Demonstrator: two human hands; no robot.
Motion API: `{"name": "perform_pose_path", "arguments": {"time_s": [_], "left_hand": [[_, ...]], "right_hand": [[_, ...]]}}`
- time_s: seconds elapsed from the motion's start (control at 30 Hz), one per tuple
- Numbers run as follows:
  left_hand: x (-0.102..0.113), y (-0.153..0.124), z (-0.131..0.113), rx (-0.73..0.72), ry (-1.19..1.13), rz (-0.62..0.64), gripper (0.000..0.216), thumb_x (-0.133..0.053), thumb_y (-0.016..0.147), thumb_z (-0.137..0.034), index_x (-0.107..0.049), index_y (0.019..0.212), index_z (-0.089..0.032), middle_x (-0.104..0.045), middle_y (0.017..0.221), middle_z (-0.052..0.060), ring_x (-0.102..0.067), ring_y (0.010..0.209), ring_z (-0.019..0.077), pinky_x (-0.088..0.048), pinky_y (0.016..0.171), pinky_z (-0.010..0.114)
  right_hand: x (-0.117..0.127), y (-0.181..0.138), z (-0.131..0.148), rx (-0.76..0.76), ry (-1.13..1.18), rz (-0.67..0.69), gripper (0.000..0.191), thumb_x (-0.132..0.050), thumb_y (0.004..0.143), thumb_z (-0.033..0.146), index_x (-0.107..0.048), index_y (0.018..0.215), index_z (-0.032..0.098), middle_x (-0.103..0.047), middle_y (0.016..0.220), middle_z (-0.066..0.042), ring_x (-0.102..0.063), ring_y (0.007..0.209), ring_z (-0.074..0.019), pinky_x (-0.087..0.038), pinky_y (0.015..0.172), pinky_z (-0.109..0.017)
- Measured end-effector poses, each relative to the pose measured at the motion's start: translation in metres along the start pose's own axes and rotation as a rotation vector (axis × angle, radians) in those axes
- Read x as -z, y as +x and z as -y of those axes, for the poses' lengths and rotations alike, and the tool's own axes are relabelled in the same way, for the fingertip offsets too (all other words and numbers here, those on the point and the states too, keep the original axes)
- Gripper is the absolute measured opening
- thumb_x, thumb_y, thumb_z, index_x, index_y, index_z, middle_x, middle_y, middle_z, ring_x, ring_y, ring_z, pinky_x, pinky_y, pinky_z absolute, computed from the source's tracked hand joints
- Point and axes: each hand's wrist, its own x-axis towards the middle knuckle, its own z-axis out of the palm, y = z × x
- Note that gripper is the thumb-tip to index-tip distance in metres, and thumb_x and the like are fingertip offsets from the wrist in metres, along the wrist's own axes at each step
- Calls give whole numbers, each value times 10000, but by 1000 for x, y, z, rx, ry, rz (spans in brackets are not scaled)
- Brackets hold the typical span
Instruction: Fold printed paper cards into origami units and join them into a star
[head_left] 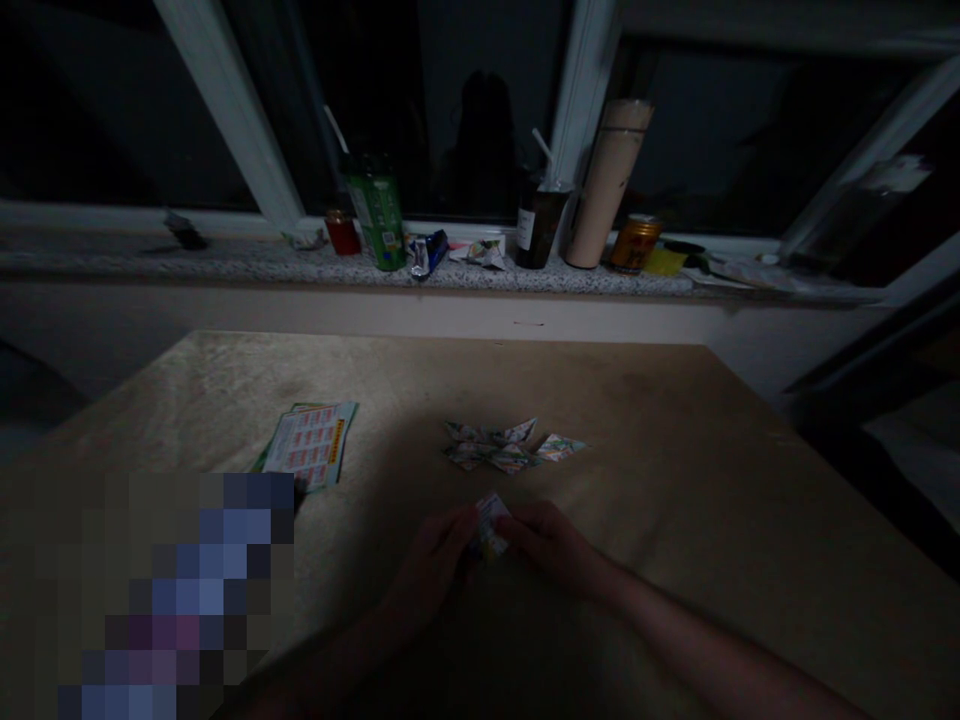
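Left hand (444, 538) and right hand (546, 532) pinched one small, pale printed-paper piece (493, 512) over the brown tabletop (637, 410). Beyond lay about five pointed multicoloured folded-paper pieces (510, 459); one stack of green-edged printed sheets (309, 446) sat left.

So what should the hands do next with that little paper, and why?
Maybe press a crease into the small paper: the left hand and right hand both hold it, and the pointed paper pieces lying just beyond look folded.
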Motion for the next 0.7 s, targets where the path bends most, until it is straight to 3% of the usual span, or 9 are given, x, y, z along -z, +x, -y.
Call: {"name": "perform_pose_path", "arguments": {"time_s": [0.13,0.2,0.5,0.6,0.7], "left_hand": [[-1,4,4,-6,-40,250,413,-483,791,-510,-578,609,-151,-563,523,-6,-502,491,129,-369,486,208],[0,4,4,-21,-14,304,415,-466,814,-472,-582,582,-148,-580,520,-2,-513,491,127,-369,501,205],[-3,2,7,-126,183,286,425,-455,858,-429,-642,608,-141,-569,483,-13,-516,473,122,-339,483,189],[-5,1,10,-111,219,270,405,-484,841,-437,-654,624,-140,-552,475,-21,-485,454,114,-319,464,187],[-5,1,10,-99,113,251,470,-430,847,-507,-646,646,-140,-528,481,-19,-470,458,120,-323,457,194]], "right_hand": [[2,2,-1,-46,78,-53,513,-420,831,615,-480,604,159,-364,479,58,-288,423,-60,-196,383,-195],[3,3,-2,-46,114,-57,515,-422,826,621,-488,607,160,-356,454,64,-276,396,-57,-185,366,-194],[-1,3,-2,30,99,-47,390,-532,813,535,-552,708,159,-513,586,23,-447,522,-93,-362,482,-198],[-2,4,-1,12,88,-77,381,-525,821,522,-540,689,165,-506,570,27,-442,494,-89,-357,454,-192],[-1,5,-2,0,110,-40,370,-535,817,516,-538,699,165,-498,556,37,-408,441,-73,-329,413,-182]]}}
